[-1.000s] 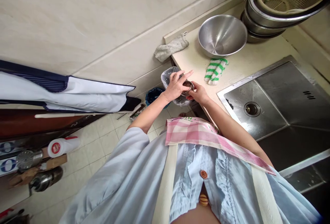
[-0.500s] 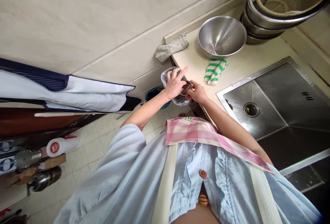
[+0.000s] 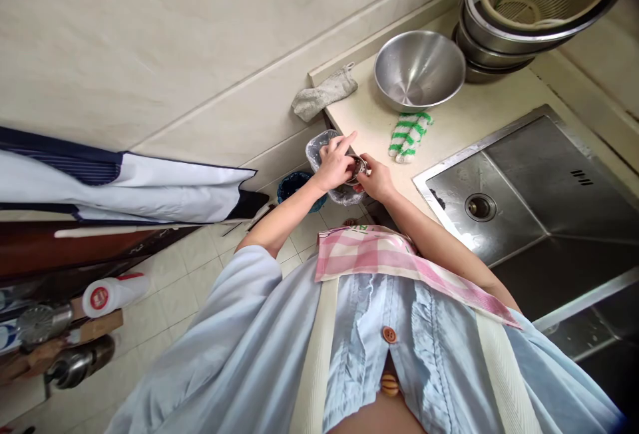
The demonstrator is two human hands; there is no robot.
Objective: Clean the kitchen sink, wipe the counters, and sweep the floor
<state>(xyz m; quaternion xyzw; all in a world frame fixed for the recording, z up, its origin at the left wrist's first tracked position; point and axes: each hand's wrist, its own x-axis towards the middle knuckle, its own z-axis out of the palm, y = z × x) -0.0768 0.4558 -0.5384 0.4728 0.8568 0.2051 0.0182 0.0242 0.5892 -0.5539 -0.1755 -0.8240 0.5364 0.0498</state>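
**A small metal cup (image 3: 356, 169) held over a clear plastic bag (image 3: 319, 153) at the counter's edge**

A pale stone counter (image 3: 359, 114) is seen, with a steel sink (image 3: 519, 211) set into it, below a tiled wall (image 3: 150, 54) and beside a tiled floor (image 3: 200, 281). A steel bowl (image 3: 419, 69), a striped glove (image 3: 409, 136) and a grey cloth (image 3: 324, 96) lie on the counter. The cup is held off the counter's edge, directly above the bag. It is round, so no long axis is shown, and its facing cannot be told. A narrow pinch is made on it by the right hand (image 3: 378, 179). The left hand (image 3: 333, 164) is held against it, forefinger raised; whether it grips cannot be told. More of the cup is hidden than a second earlier.
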